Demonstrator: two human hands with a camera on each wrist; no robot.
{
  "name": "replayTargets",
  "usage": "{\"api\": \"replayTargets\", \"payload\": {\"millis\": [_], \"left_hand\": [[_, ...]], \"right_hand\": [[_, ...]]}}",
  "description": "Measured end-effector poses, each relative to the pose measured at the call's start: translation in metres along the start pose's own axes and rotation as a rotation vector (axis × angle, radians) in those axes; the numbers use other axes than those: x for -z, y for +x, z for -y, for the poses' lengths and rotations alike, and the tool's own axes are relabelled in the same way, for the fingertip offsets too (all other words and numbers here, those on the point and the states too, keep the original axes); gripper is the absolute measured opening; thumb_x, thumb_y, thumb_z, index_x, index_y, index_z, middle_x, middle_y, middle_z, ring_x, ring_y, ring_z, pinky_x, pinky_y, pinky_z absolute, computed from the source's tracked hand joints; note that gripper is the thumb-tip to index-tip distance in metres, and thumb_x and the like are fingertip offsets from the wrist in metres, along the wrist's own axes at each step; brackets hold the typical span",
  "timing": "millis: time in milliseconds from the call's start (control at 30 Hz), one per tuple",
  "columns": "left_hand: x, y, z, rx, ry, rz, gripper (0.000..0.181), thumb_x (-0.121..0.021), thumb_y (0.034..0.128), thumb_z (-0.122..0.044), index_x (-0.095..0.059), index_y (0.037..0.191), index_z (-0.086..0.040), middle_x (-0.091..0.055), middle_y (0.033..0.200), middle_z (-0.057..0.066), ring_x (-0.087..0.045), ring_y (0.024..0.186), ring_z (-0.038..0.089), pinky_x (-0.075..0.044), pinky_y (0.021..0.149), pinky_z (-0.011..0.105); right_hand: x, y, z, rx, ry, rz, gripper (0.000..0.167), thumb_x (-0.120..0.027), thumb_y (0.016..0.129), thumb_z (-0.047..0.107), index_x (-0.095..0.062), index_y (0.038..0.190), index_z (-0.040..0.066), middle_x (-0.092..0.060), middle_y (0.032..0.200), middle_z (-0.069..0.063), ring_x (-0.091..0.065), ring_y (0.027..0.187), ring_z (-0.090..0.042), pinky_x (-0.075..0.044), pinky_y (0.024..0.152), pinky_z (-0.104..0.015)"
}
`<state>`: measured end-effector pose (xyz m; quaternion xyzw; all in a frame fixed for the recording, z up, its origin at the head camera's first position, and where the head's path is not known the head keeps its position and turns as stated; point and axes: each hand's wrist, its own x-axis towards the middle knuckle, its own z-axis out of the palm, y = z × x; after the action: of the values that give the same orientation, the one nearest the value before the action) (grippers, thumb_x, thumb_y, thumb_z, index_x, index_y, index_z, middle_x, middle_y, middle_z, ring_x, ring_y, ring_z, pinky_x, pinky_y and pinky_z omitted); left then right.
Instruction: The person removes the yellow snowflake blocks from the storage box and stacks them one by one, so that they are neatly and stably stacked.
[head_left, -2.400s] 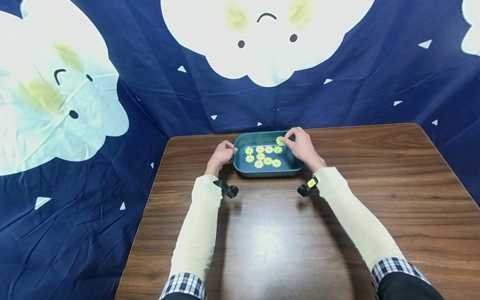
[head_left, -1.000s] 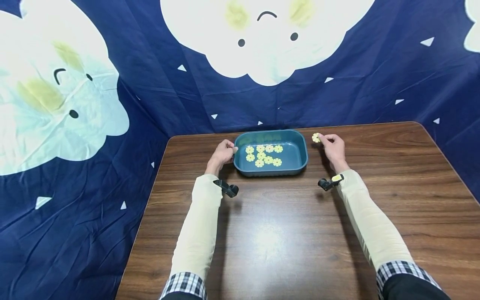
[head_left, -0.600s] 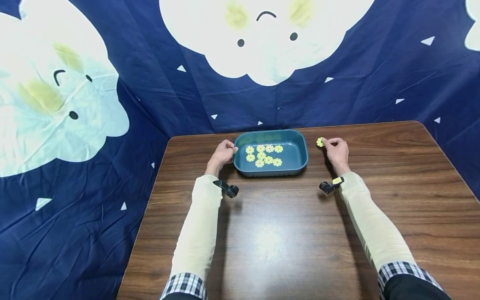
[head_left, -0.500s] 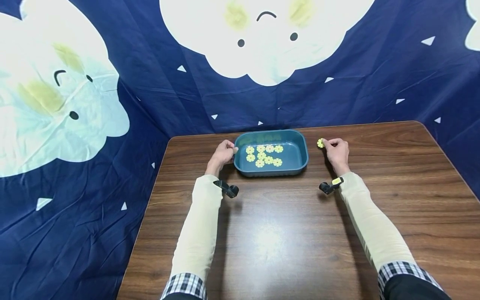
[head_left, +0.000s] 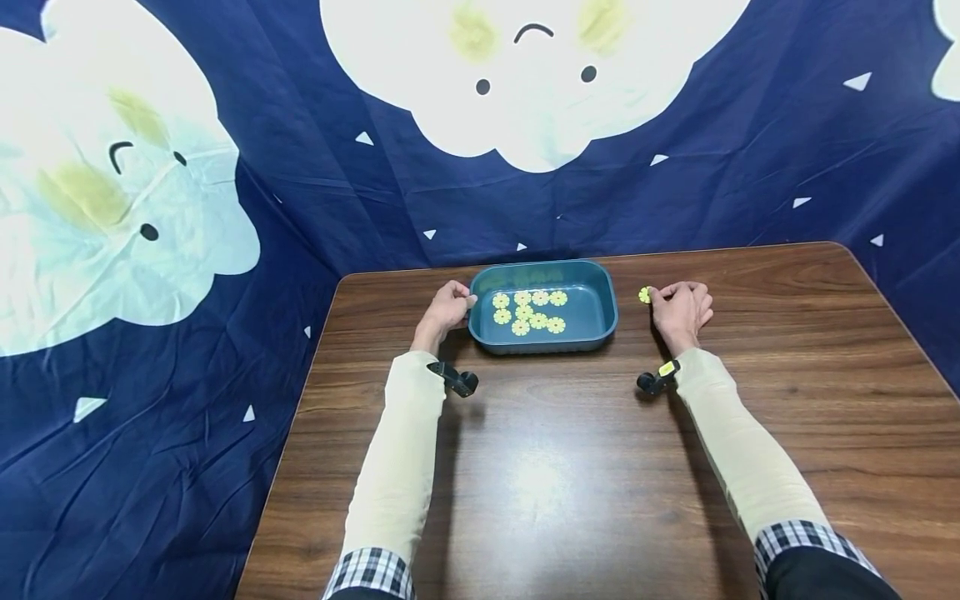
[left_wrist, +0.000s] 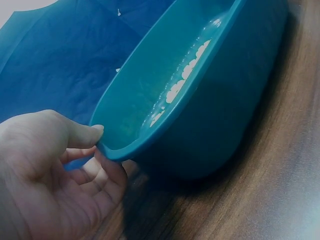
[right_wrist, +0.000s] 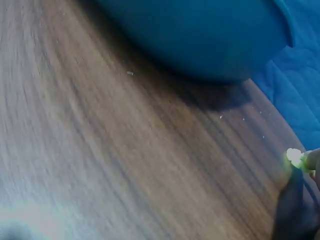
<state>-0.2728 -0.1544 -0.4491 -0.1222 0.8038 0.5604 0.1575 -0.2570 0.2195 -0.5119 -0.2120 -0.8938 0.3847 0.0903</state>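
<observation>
A dark teal rectangular basin (head_left: pixel 542 343) stands near the far edge of the wooden table. On its floor lie several small yellow flower-shaped pieces (head_left: pixel 538 320), mostly toward its left half. My left hand (head_left: pixel 447 307) pinches the basin's left rim between thumb and fingers; the left wrist view shows the thumb over the rim (left_wrist: pixel 120 152) and curled fingers beneath it. To the right of the basin, my right hand (head_left: pixel 678 312) pinches one yellow flower-shaped piece (head_left: pixel 644 295) by its edge. In the right wrist view only the fingertips and that piece (right_wrist: pixel 295 157) show, at the right border.
The brown table (head_left: pixel 540 450) reaches toward me, with a bright light reflection on it. Behind the basin hangs a dark blue cloth (head_left: pixel 480 200) with white clouds. Tiny pale specks (right_wrist: pixel 221 117) lie on the wood beside the basin.
My right hand has lifted a flower-shaped piece out of the basin's right back area and carried it right, past the rim, then slightly toward me. My left hand stays on the rim.
</observation>
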Motion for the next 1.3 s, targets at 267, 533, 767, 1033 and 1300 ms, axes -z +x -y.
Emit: {"api": "replayTargets", "payload": {"millis": [267, 533, 767, 1033, 1300], "left_hand": [[0.001, -0.001, -0.001, 0.004, 0.008, 0.006, 0.009, -0.051, 0.0983, -0.012, -0.043, 0.099, -0.01, -0.043, 0.092, 0.006, -0.048, 0.073, 0.018, -0.05, 0.078, 0.036], [0.0, 0.0, -0.002, 0.0, 0.009, 0.008, 0.009, -0.051, 0.0981, -0.012, -0.043, 0.097, -0.011, -0.043, 0.091, 0.005, -0.048, 0.072, 0.017, -0.048, 0.07, 0.03], [0.0, -0.001, -0.002, 0.004, 0.005, 0.011, 0.009, -0.051, 0.0982, -0.012, -0.042, 0.096, -0.01, -0.043, 0.091, 0.006, -0.049, 0.072, 0.017, -0.048, 0.067, 0.027], [0.0, -0.002, -0.002, 0.003, 0.003, 0.008, 0.01, -0.052, 0.0981, -0.012, -0.042, 0.096, -0.011, -0.043, 0.092, 0.006, -0.049, 0.072, 0.018, -0.048, 0.067, 0.027], [0.0, -0.002, -0.003, 0.005, 0.002, 0.006, 0.01, -0.051, 0.0981, -0.012, -0.042, 0.096, -0.011, -0.043, 0.091, 0.005, -0.049, 0.071, 0.018, -0.047, 0.066, 0.027]], "right_hand": [[-0.002, 0.001, -0.004, 0.024, -0.046, -0.011, 0.033, -0.057, 0.094, 0.033, -0.062, 0.097, 0.001, -0.032, 0.138, -0.024, -0.023, 0.127, -0.04, -0.015, 0.103, -0.053], [-0.002, 0.002, -0.003, 0.033, -0.047, -0.019, 0.033, -0.056, 0.095, 0.034, -0.057, 0.104, 0.003, -0.034, 0.136, -0.023, -0.025, 0.125, -0.041, -0.015, 0.103, -0.053], [0.0, 0.003, 0.015, 0.079, 0.07, -0.06, 0.038, -0.058, 0.094, 0.035, -0.052, 0.112, 0.002, -0.042, 0.129, -0.021, -0.033, 0.124, -0.039, -0.021, 0.103, -0.051], [0.0, -0.001, 0.048, 0.167, 0.212, -0.081, 0.038, -0.06, 0.091, 0.031, -0.051, 0.115, 0.003, -0.046, 0.122, -0.019, -0.042, 0.117, -0.035, -0.028, 0.103, -0.045], [0.001, -0.013, 0.074, 0.249, 0.362, -0.045, 0.036, -0.063, 0.091, 0.027, -0.054, 0.113, 0.0, -0.05, 0.115, -0.019, -0.052, 0.106, -0.032, -0.041, 0.094, -0.038]]}}
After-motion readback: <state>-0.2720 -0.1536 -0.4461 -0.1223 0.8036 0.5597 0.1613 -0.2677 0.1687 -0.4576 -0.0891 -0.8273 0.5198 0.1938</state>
